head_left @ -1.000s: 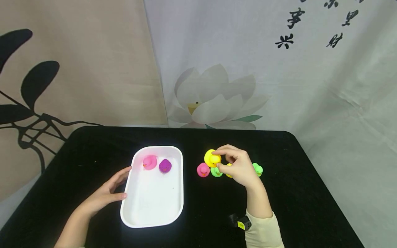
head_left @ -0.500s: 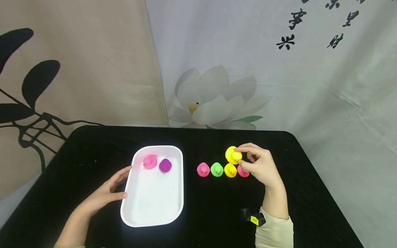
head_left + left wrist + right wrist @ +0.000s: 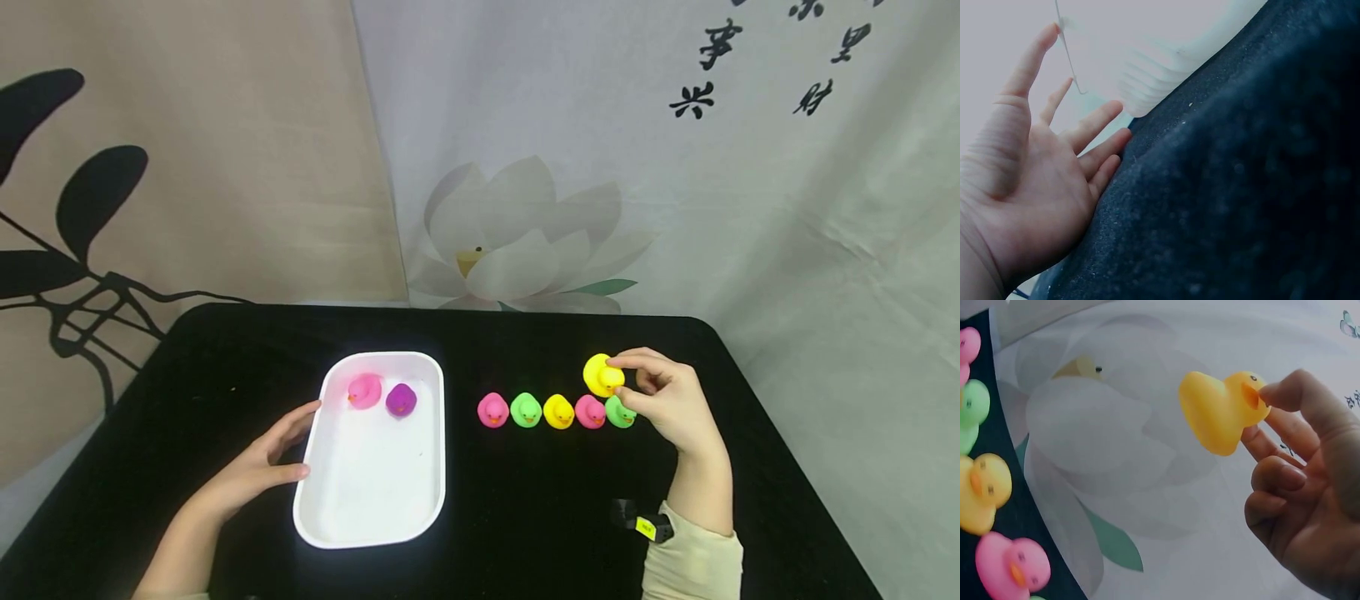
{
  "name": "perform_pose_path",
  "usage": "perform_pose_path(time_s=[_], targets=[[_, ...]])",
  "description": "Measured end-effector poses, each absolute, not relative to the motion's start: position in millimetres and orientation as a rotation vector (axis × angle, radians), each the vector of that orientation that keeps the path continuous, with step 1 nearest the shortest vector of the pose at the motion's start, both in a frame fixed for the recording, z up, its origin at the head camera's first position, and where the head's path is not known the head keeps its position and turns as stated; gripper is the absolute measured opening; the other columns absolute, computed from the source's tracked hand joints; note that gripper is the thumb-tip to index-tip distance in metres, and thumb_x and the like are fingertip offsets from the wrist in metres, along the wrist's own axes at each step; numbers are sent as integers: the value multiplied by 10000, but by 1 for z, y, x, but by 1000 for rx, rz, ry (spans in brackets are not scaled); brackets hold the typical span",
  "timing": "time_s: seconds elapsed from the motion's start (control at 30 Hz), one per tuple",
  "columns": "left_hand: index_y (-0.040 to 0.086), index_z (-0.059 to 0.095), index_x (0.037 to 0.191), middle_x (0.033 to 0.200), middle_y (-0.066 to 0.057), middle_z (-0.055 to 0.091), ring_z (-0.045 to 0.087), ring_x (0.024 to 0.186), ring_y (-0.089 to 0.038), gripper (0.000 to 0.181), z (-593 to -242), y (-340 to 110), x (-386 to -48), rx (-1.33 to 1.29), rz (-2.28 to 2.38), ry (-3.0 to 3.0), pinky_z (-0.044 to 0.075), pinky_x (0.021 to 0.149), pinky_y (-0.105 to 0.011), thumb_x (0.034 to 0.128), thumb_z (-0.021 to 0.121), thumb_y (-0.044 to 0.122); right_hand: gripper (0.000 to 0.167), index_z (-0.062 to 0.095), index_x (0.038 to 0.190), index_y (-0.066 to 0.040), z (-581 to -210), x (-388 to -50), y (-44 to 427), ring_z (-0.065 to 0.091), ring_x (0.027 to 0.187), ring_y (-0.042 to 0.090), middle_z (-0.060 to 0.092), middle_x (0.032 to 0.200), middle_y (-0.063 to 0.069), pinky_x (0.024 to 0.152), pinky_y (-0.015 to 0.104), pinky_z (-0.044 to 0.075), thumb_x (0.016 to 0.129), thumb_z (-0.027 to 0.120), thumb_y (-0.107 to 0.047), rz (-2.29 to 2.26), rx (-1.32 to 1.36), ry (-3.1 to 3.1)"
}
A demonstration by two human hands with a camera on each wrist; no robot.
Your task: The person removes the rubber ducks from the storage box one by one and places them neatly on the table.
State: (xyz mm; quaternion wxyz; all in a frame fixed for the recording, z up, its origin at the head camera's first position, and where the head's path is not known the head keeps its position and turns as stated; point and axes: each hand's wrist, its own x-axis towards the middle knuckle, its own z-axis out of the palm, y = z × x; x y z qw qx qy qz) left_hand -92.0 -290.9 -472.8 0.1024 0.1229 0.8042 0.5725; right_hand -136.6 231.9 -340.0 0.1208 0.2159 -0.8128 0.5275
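Note:
Between thumb and fingertips, my right hand (image 3: 671, 404) pinches a yellow rubber duck (image 3: 602, 375) by its head, held above the right end of a row of ducks. The right wrist view shows this yellow duck (image 3: 1213, 412) lifted, its body free of the fingers. Beneath it in the row is a green duck (image 3: 620, 412), partly behind the thumb. My left hand (image 3: 258, 467) rests at the left edge of a white tray (image 3: 303, 517), fingers spread and straight against its side. Inside the tray sit a pink duck (image 3: 364, 391) and a purple duck (image 3: 401, 400).
Left of the green duck, the row holds a pink duck (image 3: 590, 412), a yellow duck (image 3: 558, 412), another green duck (image 3: 526, 410) and a further pink duck (image 3: 492, 410). All stand on a black cloth-covered table (image 3: 525, 517). A printed curtain (image 3: 810, 250) hangs behind.
My right hand has carried the yellow duck rightward above the row, from near the left green duck to over the right end. The left hand and tray stay in place.

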Motion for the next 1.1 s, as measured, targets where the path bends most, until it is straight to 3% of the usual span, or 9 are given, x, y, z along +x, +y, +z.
perform_pose_path(time_s=[0.6, 0.73, 0.87, 1.1], targets=[[155, 267, 1491, 1501, -194, 307, 300, 1286, -482, 775, -475, -292, -93, 377, 1694, 2378, 268, 896, -767, 831, 675, 151, 295, 700, 1010, -13, -371, -148, 295, 358, 546, 145, 543, 853, 26, 442, 288, 298, 757, 683, 138, 1394, 511, -2524], [165, 269, 1491, 1502, -191, 306, 294, 1289, -484, 772, -475, -292, -93, 377, 1694, 2377, 263, 897, -768, 834, 674, 145, 306, 697, 1018, -18, -375, -150, 304, 355, 538, 140, 474, 743, 6, 437, 287, 294, 758, 669, 141, 1361, 492, -2561], [170, 270, 1490, 1501, -196, 306, 294, 1287, -489, 771, -475, -292, -93, 374, 1691, 2381, 265, 894, -770, 835, 675, 144, 305, 687, 1024, 9, -376, -150, 309, 353, 535, 142, 415, 686, 13, 436, 288, 292, 757, 658, 154, 1347, 481, -2592], [178, 269, 1491, 1502, -194, 304, 301, 1284, -481, 771, -475, -292, -92, 372, 1691, 2378, 260, 896, -770, 835, 673, 145, 292, 690, 1057, -13, -390, -154, 325, 368, 545, 152, 458, 733, 70, 450, 291, 303, 784, 689, 91, 1333, 457, -2627]])
